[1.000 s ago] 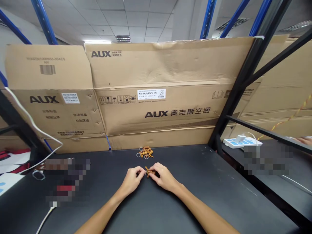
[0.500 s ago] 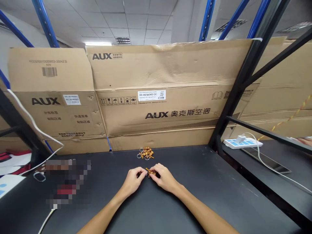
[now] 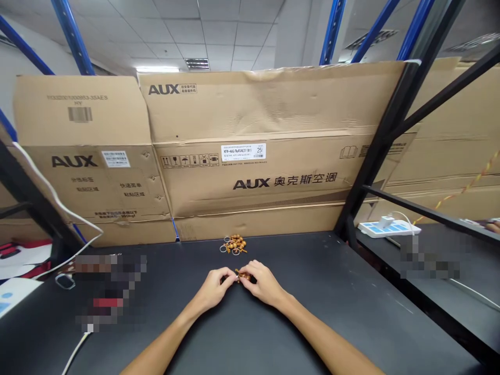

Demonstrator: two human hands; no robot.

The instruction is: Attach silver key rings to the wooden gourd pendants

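My left hand (image 3: 214, 287) and my right hand (image 3: 263, 282) meet over the middle of the table, fingertips nearly touching. Between the right thumb and fingers is a small brown beaded keychain (image 3: 245, 276), partly covered by them. My left thumb and forefinger pinch its left end, where a tiny pale bit shows; the detail is too small to make out. Just beyond the hands lies a pile of similar beaded keychains (image 3: 236, 242), golden brown, with several silver rings around its left and front sides.
Cardboard panels (image 3: 250, 114) stand along the back of the black table (image 3: 297, 312). On the left are a pixelated item, a white cable (image 3: 76, 350) and a dark oval loop (image 3: 65, 281). Beyond the right-hand black frame (image 3: 351, 208) sit a power strip (image 3: 375, 229) and a person's hand (image 3: 494, 225).
Both hands stay in nearly the same place, with slight finger movement at the keychain. The pile beyond has not moved.
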